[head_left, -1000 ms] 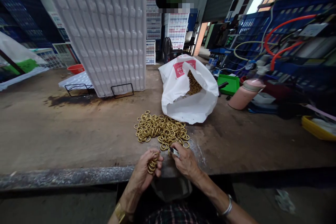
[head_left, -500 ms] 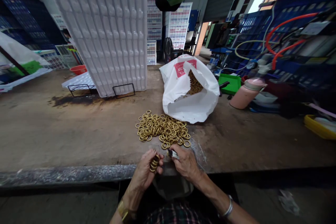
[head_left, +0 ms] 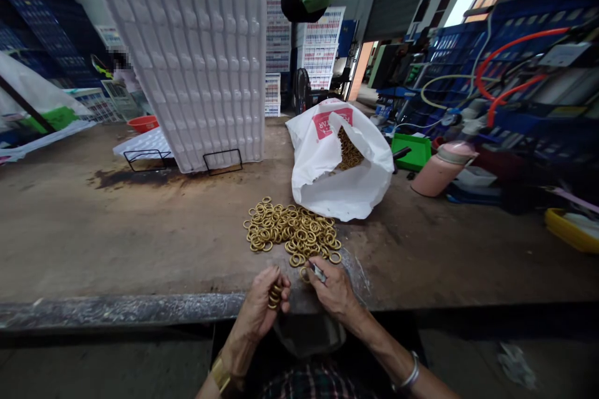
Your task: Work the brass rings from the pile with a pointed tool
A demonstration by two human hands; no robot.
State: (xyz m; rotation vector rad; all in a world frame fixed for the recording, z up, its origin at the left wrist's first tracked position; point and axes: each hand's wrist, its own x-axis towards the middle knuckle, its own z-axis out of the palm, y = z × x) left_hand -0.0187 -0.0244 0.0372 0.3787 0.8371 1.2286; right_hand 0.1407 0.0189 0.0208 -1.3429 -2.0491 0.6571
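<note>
Several gold-coloured rings (head_left: 274,299) lie within the left hand (head_left: 262,297), whose fingers we see curled around them in a loose stack. To its right, we find the right hand (head_left: 333,287) grasping a small tool (head_left: 319,272), partly hidden by the fingers. One single ring (head_left: 304,274) sits at this hand's fingertips, on the side toward the left hand; we cannot tell whether it is gripped or merely touched. Just ahead of both hands, we note a heap of like rings (head_left: 291,229) spread on the table (head_left: 154,249). Beyond the heap, ahead of the right hand, lies a torn white bag (head_left: 339,195) with more rings (head_left: 349,153) inside. Farther to the right hand's right, we observe a pink bottle (head_left: 435,171), tilted. Well ahead and left of the left hand, we see a ribbed plastic panel (head_left: 201,68) propped up.
</note>
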